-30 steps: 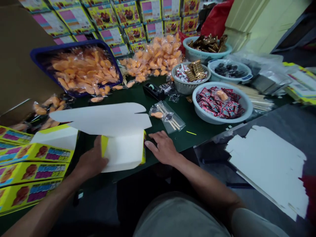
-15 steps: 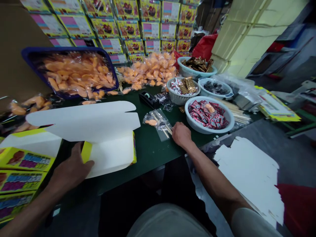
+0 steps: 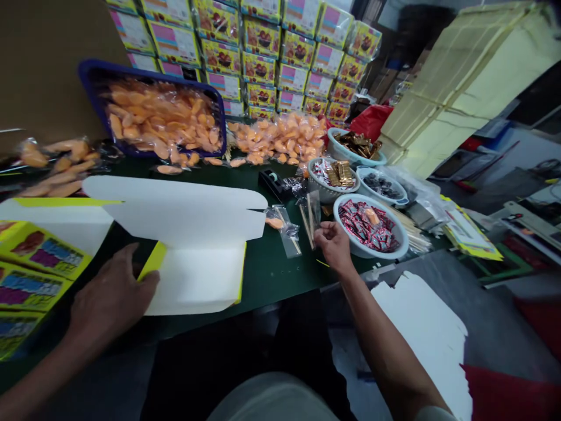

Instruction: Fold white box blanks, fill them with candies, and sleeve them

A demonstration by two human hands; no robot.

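An unfolded cardboard box (image 3: 197,278), white inside with yellow edges, lies open on the dark green table. My left hand (image 3: 111,289) grips its left side, thumb and fingers around the yellow flap. My right hand (image 3: 335,242) is closed on a clear packet of sticks (image 3: 310,219), tilted upright just above the table. Left of that packet lies another clear packet (image 3: 287,231) holding a stick and a dark round piece. Beside it sits a wrapped orange piece (image 3: 274,223). Close to my right hand stands a pale blue bowl (image 3: 337,216) of red sachets.
Behind are a blue basket (image 3: 223,117) and a heap of wrapped orange pieces (image 3: 280,137). A tape dispenser (image 3: 274,184) and several bowls stand toward the back right. Yellow printed boxes (image 3: 39,280) are stacked at left, flat white cardboard (image 3: 421,327) at lower right.
My right hand has raised the packet of sticks, separating it from the other packet on the table. My left hand stays at the box's flap. The head view has shifted.
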